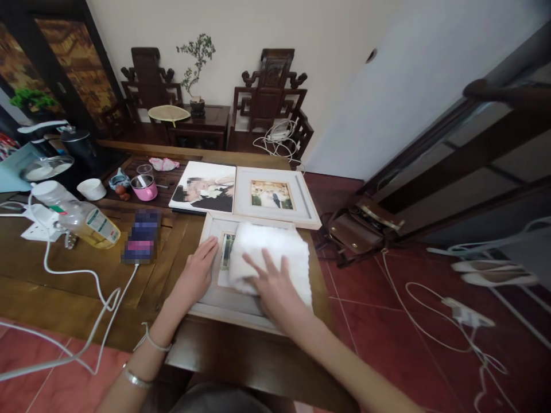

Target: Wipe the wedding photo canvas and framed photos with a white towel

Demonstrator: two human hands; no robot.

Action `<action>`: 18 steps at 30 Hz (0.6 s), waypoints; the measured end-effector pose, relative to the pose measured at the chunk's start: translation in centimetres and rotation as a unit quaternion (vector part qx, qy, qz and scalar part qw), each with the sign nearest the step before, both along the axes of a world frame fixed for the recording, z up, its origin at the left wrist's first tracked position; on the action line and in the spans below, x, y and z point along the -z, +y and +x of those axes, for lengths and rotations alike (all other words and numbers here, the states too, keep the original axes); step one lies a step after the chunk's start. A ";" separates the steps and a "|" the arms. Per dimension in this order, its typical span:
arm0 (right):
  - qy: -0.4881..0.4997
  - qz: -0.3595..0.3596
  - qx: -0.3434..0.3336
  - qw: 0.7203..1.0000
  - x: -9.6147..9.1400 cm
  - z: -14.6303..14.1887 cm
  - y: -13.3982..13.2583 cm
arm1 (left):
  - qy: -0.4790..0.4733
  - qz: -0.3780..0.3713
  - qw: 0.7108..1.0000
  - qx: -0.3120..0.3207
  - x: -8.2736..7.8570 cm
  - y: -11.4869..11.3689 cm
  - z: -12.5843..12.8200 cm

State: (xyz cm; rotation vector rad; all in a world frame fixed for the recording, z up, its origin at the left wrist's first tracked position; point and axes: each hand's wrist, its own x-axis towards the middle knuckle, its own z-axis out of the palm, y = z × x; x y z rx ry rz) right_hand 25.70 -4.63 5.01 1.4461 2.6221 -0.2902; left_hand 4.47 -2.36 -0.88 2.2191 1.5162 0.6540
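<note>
Left hand (198,274): grip unclosed, fingers extended together and resting flat on the left border of the near picture frame (215,301).
Right hand (275,289): grip wide, fingers splayed palm-down on the white cloth (262,238).
White cloth: thick, fluffy, scallop-edged, covering the right part of the near picture frame.
Near picture frame: pale, rectangular, lying flat at the end of the brown wooden counter (174,241).
Beyond it: a glossy portrait panel (219,186) beside another pale, rectangular picture frame (309,205).
</note>
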 end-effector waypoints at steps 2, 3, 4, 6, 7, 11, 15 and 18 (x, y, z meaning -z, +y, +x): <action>0.016 -0.059 -0.042 0.997 -0.5 0.0 -3.1 | 0.006 -0.005 1.000 -0.001 -0.1 0.0 0.1; 0.025 -0.086 -0.064 0.994 -0.7 0.1 -4.3 | 0.008 -0.009 1.000 -0.001 -0.2 0.0 0.1; 0.035 -0.110 -0.086 0.990 -1.0 0.3 -5.3 | 0.010 -0.012 1.000 0.000 -0.3 0.0 0.1; 0.061 -0.141 -0.115 0.981 -1.6 1.0 -6.2 | 0.012 -0.018 1.000 0.001 -0.4 0.0 0.1; 0.080 -0.141 -0.120 0.980 -1.9 1.5 -6.0 | 0.013 -0.021 1.000 0.001 -0.4 0.0 0.1; 0.143 -0.019 -0.028 0.989 -3.1 3.3 -2.2 | 0.009 -0.018 1.000 0.002 -0.3 0.0 0.0; 0.093 0.162 0.062 0.980 -2.7 3.7 3.9 | 0.004 -0.010 1.000 0.004 -0.2 0.0 -0.1; 0.035 0.182 0.024 0.982 -1.0 2.5 6.2 | 0.005 -0.013 1.000 -0.002 -0.2 0.0 -0.1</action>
